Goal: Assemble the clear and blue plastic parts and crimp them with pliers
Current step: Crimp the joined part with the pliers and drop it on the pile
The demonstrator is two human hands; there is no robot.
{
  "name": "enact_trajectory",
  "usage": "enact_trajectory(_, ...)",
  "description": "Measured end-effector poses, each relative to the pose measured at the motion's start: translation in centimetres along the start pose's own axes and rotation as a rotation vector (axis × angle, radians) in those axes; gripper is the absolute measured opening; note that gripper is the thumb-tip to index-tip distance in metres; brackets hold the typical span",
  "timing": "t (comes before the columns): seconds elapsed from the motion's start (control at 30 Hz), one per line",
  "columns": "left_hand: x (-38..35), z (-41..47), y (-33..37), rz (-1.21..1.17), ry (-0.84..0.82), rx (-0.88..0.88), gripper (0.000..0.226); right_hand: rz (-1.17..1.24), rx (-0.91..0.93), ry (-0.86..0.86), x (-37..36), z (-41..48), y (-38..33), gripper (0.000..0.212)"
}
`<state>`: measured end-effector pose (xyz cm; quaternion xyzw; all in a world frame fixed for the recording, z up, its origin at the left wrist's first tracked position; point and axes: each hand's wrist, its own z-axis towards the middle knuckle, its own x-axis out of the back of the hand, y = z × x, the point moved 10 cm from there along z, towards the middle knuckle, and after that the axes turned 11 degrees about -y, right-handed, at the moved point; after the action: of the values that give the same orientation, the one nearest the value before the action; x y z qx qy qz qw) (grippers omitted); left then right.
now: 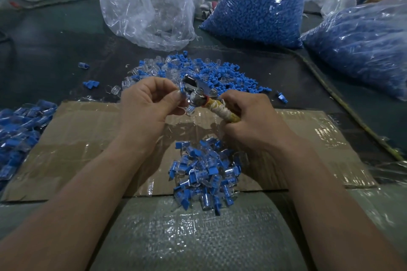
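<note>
the left hand (147,105) pinches a small blue and clear part (182,93) between thumb and fingertips at the centre of the frame, its grip closed on the part, which sits against the metal head of the pliers (196,91). the right hand (253,123) has its grip wrapped round the taped pliers handle. above them lies a loose pile of blue and clear pieces (204,70). below, on a cardboard sheet (88,138), is a heap of joined parts (204,174). bags of blue pieces (259,6) stand at upper right.
</note>
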<state>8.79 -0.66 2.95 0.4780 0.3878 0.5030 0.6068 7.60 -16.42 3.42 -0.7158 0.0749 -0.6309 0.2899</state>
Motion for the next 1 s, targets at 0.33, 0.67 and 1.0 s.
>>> enact_trajectory(0.33, 0.3, -0.1, -0.2, 0.008, 0.017, 0.018, 0.016, 0.011, -0.019, 0.013, -0.2, 0.1, -0.1, 0.023)
enact_trajectory(0.67, 0.4, 0.1, -0.9, 0.019, 0.018, 0.079, 0.011, -0.053, 0.009, 0.051, 0.3, 0.1, 0.4, 0.028)
enact_trajectory(1.0, -1.8, -0.5, -1.0, -0.149, -0.253, 0.193, 0.009, -0.139, -0.128, -0.011, 0.9, -0.1, 3.0, 0.037)
